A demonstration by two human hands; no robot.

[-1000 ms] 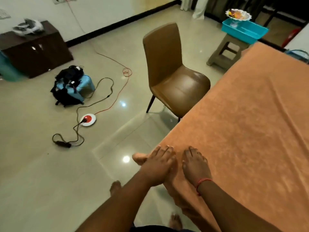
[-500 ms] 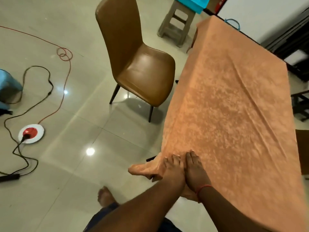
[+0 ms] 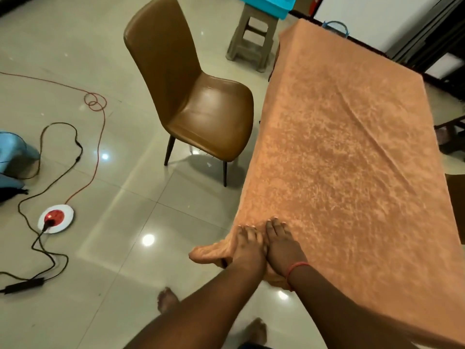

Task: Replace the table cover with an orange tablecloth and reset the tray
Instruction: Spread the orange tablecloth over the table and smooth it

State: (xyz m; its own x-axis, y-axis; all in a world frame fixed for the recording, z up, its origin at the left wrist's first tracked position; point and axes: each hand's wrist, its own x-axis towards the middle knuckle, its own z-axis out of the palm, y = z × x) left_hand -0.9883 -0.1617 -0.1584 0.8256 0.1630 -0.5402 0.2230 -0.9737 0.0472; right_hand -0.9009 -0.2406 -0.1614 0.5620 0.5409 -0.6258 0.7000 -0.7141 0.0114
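Observation:
An orange tablecloth (image 3: 344, 147) covers the whole table and shows a few long creases. Both my hands lie flat on its near left corner, side by side and touching. My left hand (image 3: 247, 248) presses the cloth at the table's edge, where a loose corner of cloth sticks out to the left. My right hand (image 3: 281, 245), with a red thread on the wrist, presses the cloth just inside the edge. A turquoise tray (image 3: 266, 3) stands on a grey stool (image 3: 251, 44) beyond the table's far left corner.
A brown leather chair (image 3: 191, 102) stands left of the table, its seat close to the table edge. Black and orange cables (image 3: 75, 157) and a round white socket (image 3: 55, 219) lie on the tiled floor at left. My bare feet (image 3: 167, 299) are below the corner.
My view has swung right and down along the table. My hands stay pressed on the same corner, now closer together, with the fingers stretched a little further onto the cloth.

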